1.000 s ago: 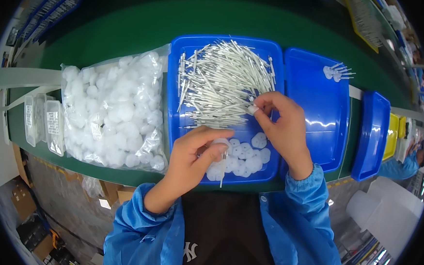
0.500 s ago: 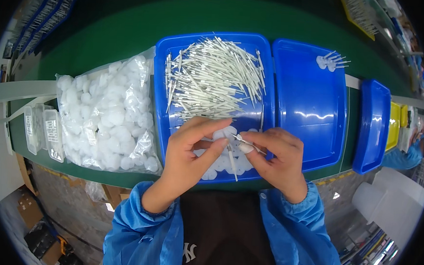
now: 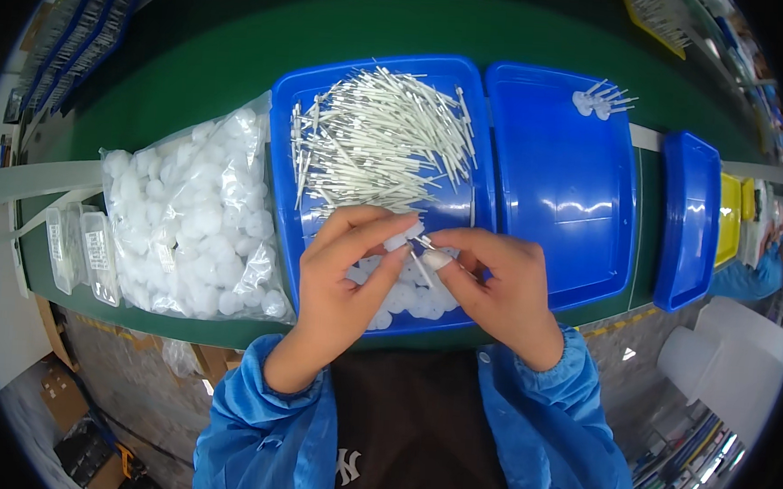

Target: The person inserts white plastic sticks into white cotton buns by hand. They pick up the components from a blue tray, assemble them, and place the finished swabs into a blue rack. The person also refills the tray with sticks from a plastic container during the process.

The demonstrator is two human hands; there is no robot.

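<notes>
My left hand (image 3: 340, 282) pinches a small white plastic piece (image 3: 399, 240) between thumb and fingertips, over the near part of a blue tray (image 3: 279, 139). From that piece a thin white rod (image 3: 423, 270) points down toward me. My right hand (image 3: 507, 286), its fingers closed, brings the metal tip of another thin rod (image 3: 423, 241) against or very close to the white piece; the fingers hide most of this rod. A heap of white rods (image 3: 384, 141) fills the tray's far part. Loose rounded white pieces (image 3: 417, 302) lie beneath my hands, partly covered.
On the left lies a clear bag of white pieces (image 3: 191, 219), beside small clear boxes (image 3: 98, 253). A second blue tray (image 3: 561, 188) holds several white pieces with rods (image 3: 600, 102) at its far right corner. Farther right stand stacked blue trays (image 3: 689, 218) and a yellow bin (image 3: 729, 216).
The white piece has turned in my left fingers, and its rod now slants more. My right hand has drawn closer to the left. The whole view has shifted slightly.
</notes>
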